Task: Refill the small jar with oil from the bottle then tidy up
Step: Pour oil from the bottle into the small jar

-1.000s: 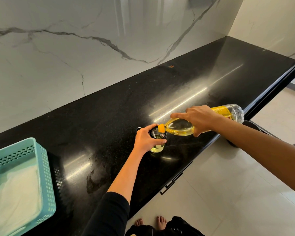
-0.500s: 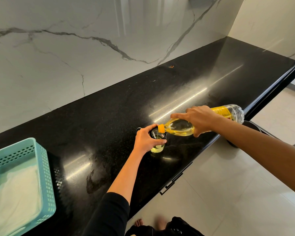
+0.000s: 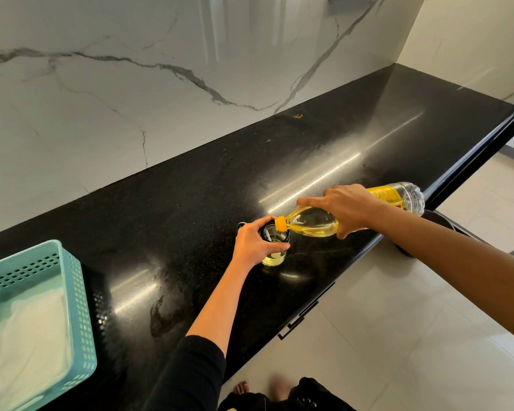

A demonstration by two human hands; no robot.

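The left hand (image 3: 254,243) curls round the jar (image 3: 275,253), which stands on the black table (image 3: 190,188) near its front edge. The right hand (image 3: 349,207) grips the bottle (image 3: 312,223), tipped nearly flat, its yellow neck over the jar's mouth.

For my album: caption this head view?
The right hand tips oil bottle into small jar steadied by left hand.

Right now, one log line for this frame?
phase: pouring | left hand: grips small clear jar | right hand: holds tilted clear plastic oil bottle, neck over jar mouth | jar: partly filled
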